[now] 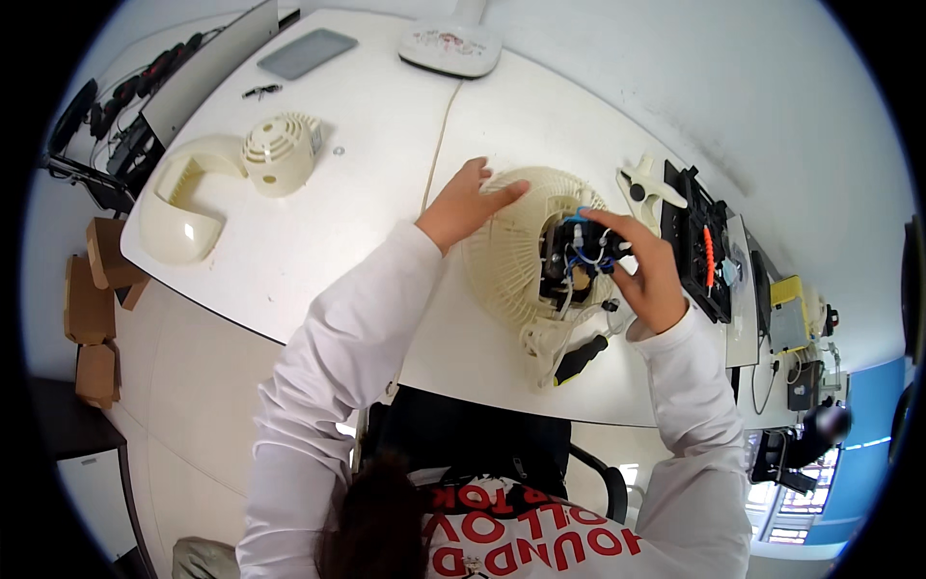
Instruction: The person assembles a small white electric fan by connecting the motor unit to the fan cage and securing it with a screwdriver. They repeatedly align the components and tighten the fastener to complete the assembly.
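A cream fan guard (pixel 497 256) lies on the white table in front of me, with the fan's bare motor (pixel 569 270) at its centre. Blue and white wires run across the dark motor. My right hand (pixel 651 275) grips the motor's right side between fingers and thumb. Over the guard's upper left rim, my left hand (pixel 468 206) is open, its thumb stretched across the ribs and its fingers apart. Whether it presses on the rim I cannot tell. Below the motor sit a cream fan neck piece (pixel 548 343) and a screwdriver (pixel 579 360) with a black handle.
At the left are a slotted cream motor cover (pixel 280 154) and a curved cream stand (pixel 183 227). A cream bracket (pixel 651 188) lies beside a black tool case (pixel 704 241) at the right. A grey tablet-like slab (pixel 307 53) and a white lamp base (pixel 449 50) stand farther back.
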Motion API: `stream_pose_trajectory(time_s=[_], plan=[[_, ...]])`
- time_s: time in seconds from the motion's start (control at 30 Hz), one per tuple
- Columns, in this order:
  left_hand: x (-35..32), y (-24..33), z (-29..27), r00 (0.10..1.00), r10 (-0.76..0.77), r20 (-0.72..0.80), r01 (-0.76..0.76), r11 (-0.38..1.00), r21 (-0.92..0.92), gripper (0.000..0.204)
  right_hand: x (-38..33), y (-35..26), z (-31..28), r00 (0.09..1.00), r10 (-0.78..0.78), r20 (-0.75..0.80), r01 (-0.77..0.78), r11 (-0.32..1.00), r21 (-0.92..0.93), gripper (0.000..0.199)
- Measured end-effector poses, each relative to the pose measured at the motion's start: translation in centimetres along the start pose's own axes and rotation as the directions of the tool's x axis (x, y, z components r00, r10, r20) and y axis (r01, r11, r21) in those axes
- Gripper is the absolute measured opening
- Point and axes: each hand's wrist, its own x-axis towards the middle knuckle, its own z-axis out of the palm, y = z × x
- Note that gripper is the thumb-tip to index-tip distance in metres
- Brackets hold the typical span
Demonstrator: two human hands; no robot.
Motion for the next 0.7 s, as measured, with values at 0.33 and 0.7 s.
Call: stream_pose_trajectory(time_s=[0.33,0.7], plan=[[-1.3,6.8,-2.2,0.985,0.146,0.094,-0.098,0.916,-0.388,0.035,-1.6,-2.4,-1.0,0.977,-0.057,-0.204,0.049,0.998,-0.043,0.080],[-7.1,11.4,-0.4,0.772,0.601,-0.205,-0.632,0.761,-0.148,0.029,-1.5,0.8,1.4,0.854,-0.297,-0.426,0.300,0.952,-0.062,0.073]])
